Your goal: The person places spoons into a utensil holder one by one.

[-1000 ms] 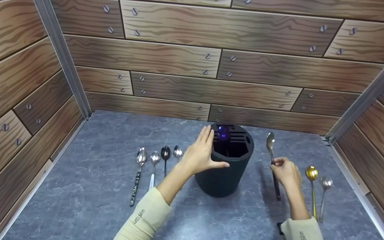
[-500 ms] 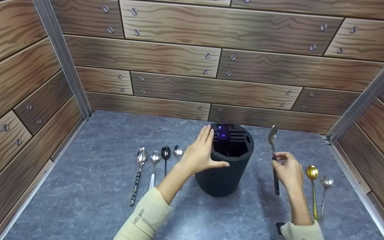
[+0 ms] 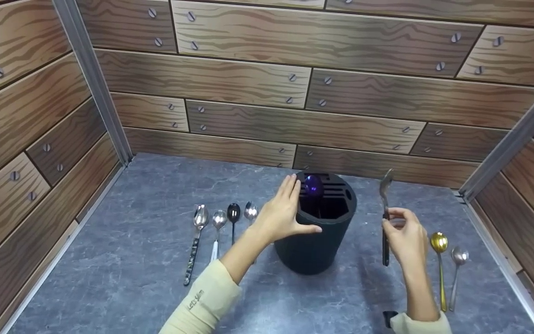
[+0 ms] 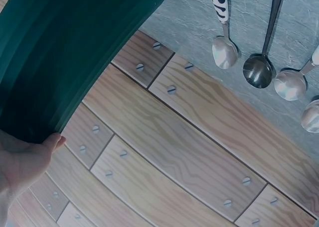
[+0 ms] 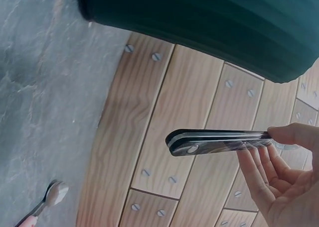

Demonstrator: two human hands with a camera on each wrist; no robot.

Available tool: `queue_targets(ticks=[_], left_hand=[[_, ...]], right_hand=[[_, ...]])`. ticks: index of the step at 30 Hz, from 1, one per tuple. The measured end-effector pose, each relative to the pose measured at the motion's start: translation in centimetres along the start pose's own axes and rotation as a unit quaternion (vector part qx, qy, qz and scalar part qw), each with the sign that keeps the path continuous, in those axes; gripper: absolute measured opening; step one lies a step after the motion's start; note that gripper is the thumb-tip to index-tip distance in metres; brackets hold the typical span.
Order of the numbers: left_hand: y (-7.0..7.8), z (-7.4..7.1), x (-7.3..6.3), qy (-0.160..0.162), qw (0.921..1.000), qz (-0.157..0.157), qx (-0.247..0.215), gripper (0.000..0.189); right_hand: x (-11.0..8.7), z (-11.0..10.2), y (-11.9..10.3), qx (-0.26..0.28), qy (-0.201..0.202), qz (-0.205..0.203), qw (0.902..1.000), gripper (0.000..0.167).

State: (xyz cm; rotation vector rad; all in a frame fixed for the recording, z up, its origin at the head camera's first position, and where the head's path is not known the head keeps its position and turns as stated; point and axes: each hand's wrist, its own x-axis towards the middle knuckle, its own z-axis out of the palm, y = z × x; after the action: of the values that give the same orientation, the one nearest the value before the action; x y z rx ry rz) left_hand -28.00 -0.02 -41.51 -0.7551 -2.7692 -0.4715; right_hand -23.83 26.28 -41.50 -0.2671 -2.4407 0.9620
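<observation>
A dark green utensil holder (image 3: 311, 246) stands upright, slotted on top, with a purple shiny rounded piece (image 3: 314, 185) showing there. Against its left side and upper rim rests my left hand (image 3: 280, 215), fingers straight and thumb spread across the front; the left wrist view shows that hand (image 4: 22, 160) at the holder's edge. My right hand (image 3: 407, 234) pinches a spoon (image 3: 385, 239) between thumb and fingers, bowl upward, right of the holder. In the right wrist view the spoon's black handle (image 5: 214, 141) points away from the fingers.
Several spoons lie left of the holder, among them a black spoon (image 3: 233, 212) and a patterned-handled spoon (image 3: 193, 255). On the right lie a gold spoon (image 3: 439, 242) and a small silver spoon (image 3: 459, 256). Wood-patterned walls (image 3: 248, 83) surround the grey tabletop (image 3: 123, 260).
My right hand has raised the spoon off the tabletop and turned it more upright. The left hand keeps its place on the holder. The view has shifted slightly.
</observation>
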Motion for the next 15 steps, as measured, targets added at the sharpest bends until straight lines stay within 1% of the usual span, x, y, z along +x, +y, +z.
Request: queue_targets(ticks=[7,15], left_hand=[[0.0,-0.1,0.0,0.000,1.0000,0.001,0.003,0.117],[0.1,-0.1,-0.1,0.002,1.0000,0.002,-0.004,0.118]], right_hand=[[-0.4,-0.5,-0.9,0.029,0.024,-0.018,0.9991,0.024],[-0.8,-0.8,-1.4,0.043,0.047,-0.031,0.9975,0.023]])
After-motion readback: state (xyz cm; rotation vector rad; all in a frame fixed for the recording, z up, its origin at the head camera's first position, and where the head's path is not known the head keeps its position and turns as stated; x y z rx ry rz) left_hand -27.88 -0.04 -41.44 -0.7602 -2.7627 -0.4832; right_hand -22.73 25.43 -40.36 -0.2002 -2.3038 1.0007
